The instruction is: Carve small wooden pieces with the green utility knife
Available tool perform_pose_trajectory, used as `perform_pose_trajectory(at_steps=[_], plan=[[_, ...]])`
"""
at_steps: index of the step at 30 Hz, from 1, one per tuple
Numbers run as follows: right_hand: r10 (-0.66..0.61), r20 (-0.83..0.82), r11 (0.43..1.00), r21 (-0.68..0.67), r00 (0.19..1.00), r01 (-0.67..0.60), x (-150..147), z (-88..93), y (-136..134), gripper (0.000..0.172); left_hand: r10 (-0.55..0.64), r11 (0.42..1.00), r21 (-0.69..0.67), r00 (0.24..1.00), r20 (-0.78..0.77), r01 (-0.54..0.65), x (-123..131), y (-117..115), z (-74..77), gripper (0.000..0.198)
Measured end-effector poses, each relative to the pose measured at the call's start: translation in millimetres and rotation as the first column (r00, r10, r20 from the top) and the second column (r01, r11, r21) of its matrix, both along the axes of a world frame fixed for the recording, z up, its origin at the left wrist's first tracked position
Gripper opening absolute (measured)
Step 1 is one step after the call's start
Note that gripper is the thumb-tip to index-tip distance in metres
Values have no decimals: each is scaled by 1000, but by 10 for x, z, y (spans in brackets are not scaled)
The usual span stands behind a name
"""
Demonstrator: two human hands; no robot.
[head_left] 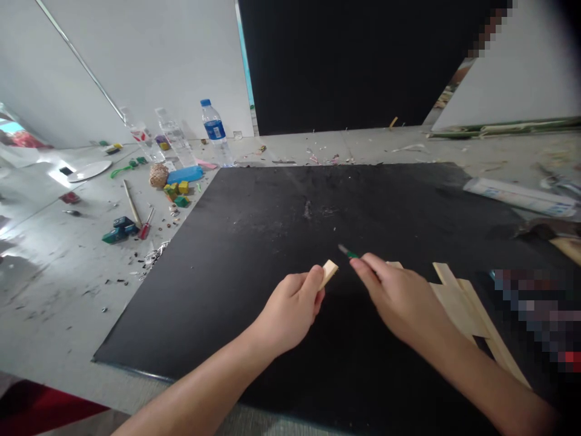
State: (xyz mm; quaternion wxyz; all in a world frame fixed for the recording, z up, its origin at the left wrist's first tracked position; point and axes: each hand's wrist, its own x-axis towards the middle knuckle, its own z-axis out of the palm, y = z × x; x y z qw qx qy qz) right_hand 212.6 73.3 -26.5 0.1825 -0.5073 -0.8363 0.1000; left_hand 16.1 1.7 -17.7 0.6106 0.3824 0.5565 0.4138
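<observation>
My left hand (293,306) is closed around a small pale wooden piece (329,272), whose end sticks out past my thumb. My right hand (397,297) grips a green-handled blade tool (347,252), its thin tip pointing up-left, a short gap from the wooden piece. Both hands hover over a black mat (254,266). Flat pale wooden strips (463,303) lie on the mat just right of my right hand, partly hidden by my forearm.
On the grey table left of the mat lie plastic bottles (215,133), a blue case (185,175), coloured blocks (177,192), a red-handled screwdriver (146,227) and a wicker ball (158,175). A white tube (517,197) lies at right. Debris litters the table.
</observation>
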Motion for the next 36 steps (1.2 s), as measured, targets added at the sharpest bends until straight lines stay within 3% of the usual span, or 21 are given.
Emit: perform_pose_trajectory(at_steps=[2, 5, 8, 11, 18, 26, 36], plan=[[-41, -79, 999, -17, 996, 39, 13, 63, 19, 51, -1, 1000, -7, 1000, -5, 1, -11, 2, 5, 58], [46, -163, 999, -17, 985, -50, -23, 138, -60, 48, 44, 999, 9, 998, -52, -43, -45, 20, -6, 59], [150, -158, 985, -67, 976, -162, -68, 132, -178, 46, 75, 994, 86, 988, -138, -64, -66, 26, -29, 60], [182, -124, 978, -79, 975, -192, -71, 74, -229, 44, 77, 991, 122, 973, -217, -51, -57, 13, -37, 60], [169, -10, 985, -44, 986, -169, -67, 18, -197, 43, 61, 994, 101, 967, -246, -38, -27, -3, -57, 59], [119, 87, 993, -31, 989, -117, -100, -16, -171, 45, 66, 995, 95, 911, -407, -30, -40, 11, -38, 58], [58, 155, 991, 110, 986, -76, -166, -46, -208, 49, 62, 998, 44, 941, -334, -51, -73, 45, -119, 58]])
